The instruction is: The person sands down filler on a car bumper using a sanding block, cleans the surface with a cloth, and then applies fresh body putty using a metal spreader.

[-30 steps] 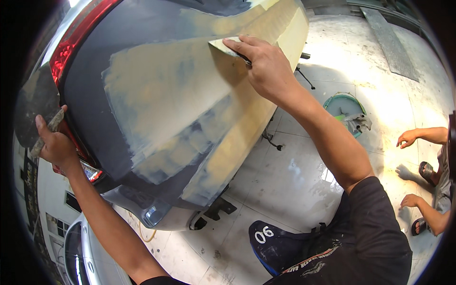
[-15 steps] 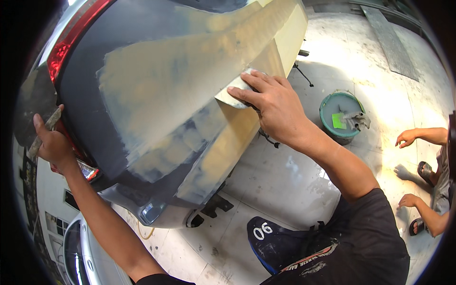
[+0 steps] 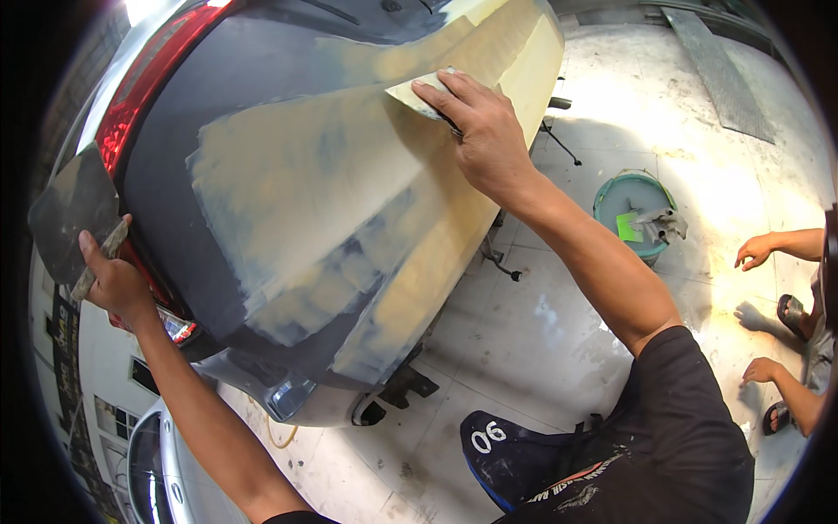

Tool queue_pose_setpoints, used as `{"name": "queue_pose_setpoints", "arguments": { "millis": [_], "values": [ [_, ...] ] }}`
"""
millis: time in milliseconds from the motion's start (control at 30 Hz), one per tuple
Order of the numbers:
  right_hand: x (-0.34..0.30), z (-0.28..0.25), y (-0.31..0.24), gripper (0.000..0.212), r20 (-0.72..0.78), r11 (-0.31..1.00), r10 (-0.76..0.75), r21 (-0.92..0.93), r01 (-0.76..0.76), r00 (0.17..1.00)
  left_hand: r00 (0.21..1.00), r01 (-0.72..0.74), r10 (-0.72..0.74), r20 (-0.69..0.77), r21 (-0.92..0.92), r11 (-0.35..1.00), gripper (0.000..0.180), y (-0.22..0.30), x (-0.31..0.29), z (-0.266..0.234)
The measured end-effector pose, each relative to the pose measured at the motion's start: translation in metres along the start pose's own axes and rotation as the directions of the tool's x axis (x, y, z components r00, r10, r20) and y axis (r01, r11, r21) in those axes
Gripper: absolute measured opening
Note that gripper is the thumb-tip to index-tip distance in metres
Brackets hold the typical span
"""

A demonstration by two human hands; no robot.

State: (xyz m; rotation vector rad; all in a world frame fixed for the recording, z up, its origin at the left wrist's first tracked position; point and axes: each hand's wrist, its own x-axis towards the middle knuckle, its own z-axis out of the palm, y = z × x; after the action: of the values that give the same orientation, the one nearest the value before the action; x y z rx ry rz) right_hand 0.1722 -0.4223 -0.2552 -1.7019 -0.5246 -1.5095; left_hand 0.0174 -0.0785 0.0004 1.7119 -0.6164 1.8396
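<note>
With its fingers pressing on top, my right hand (image 3: pixel 483 133) grips a thin pale putty spreader (image 3: pixel 410 94) against the car's rear body panel (image 3: pixel 301 175). Smooth tan filler covers a wide patch of that dark grey panel, with streaky, thinner edges. Off at the left, my left hand (image 3: pixel 120 281) is closed around the worn edge grip of a dark, flat putty board (image 3: pixel 74 214). This board is tilted up beside the red tail light (image 3: pixel 122 122). My right fingers partly cover the spreader.
A teal-rimmed bucket (image 3: pixel 602 208) with a bright green piece and grey scraps on top stands right of the car. Another person's hands (image 3: pixel 758 251) and sandalled feet are at the far right. A grey plank (image 3: pixel 720 79) lies on the tiled floor; a silver car (image 3: pixel 179 476) is lower left.
My right hand has slid the spreader up along the panel, away from me. The board in my left hand has turned to show more of its flat face. The view has shifted slightly.
</note>
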Motion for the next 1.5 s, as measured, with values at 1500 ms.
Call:
{"name": "queue_pose_setpoints", "arguments": {
  "millis": [1500],
  "values": [
    [-0.001, 0.0, -0.028, 0.048, -0.036, 1.0, 0.012, 0.022, -0.011, 0.999, 0.999, 0.005, -0.006, 0.04, 0.035, 0.999, 0.027, -0.009, 0.005, -0.006]
  ]
}}
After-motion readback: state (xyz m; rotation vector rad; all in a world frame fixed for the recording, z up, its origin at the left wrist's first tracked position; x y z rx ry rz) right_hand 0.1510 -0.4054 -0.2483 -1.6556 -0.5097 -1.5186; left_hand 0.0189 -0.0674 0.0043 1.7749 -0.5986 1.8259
